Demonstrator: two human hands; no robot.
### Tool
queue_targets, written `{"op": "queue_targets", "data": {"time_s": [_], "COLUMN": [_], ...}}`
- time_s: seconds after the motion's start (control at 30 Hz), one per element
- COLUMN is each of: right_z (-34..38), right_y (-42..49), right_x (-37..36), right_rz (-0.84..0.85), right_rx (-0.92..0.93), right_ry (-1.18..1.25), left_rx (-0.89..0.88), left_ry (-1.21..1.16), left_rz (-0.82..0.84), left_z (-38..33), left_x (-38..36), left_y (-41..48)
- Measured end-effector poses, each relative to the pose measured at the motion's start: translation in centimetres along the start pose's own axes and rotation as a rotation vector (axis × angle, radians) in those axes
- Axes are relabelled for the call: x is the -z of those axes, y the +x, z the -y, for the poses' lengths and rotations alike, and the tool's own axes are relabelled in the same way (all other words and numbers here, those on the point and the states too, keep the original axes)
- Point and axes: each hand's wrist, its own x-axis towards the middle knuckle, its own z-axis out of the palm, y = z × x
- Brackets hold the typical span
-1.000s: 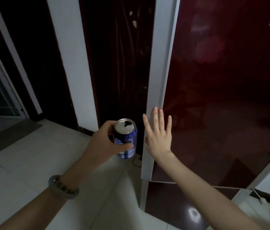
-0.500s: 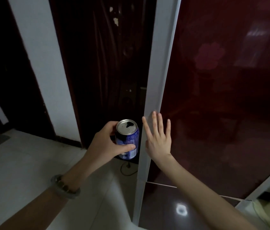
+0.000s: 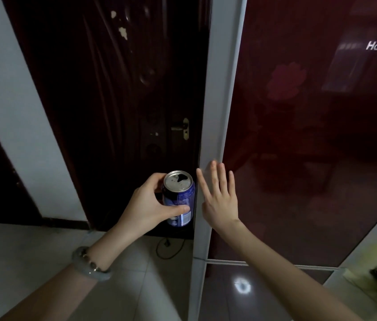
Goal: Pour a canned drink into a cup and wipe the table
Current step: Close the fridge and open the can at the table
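Note:
My left hand (image 3: 147, 206) grips a blue drink can (image 3: 179, 200) upright at mid-frame, thumb across its front; the can's silver top shows an open mouth. A grey bead bracelet sits on that wrist. Just right of the can, my right hand (image 3: 220, 198) lies flat with straight, spread fingers against the dark red fridge door (image 3: 310, 147), at the door's pale left edge strip. No cup, cloth or table is in view.
The fridge fills the right half, with a lower door (image 3: 240, 295) beneath. A dark wooden door (image 3: 118, 112) with a brass handle stands behind the can. White wall (image 3: 20, 100) at left, pale tiled floor (image 3: 32, 251) below, a black cable (image 3: 169, 247) on it.
The view has swung right and closer to the fridge. My right hand stays flat on the fridge door and my left hand keeps holding the can.

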Motion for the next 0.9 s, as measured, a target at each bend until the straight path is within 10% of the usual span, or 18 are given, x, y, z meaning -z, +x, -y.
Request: {"op": "queue_targets", "data": {"time_s": [0.43, 0.7, 0.9], "right_z": [0.2, -1.7, -4.5], "right_y": [-0.7, -5.0, -11.8], "right_x": [4.4, 9.2, 12.2], "right_rz": [0.115, 0.585, 0.42], "right_rx": [-0.079, -0.988, -1.34], "right_ry": [0.363, 1.492, 1.802], "left_rx": [-0.073, -0.143, -0.213], "left_ry": [-0.021, -0.09, -0.144], "left_rz": [0.173, 0.325, 0.522], "left_z": [1.2, 0.7, -1.8], "left_x": [-0.7, -3.3, -8.6], "left_y": [1.3, 1.0, -0.1]}}
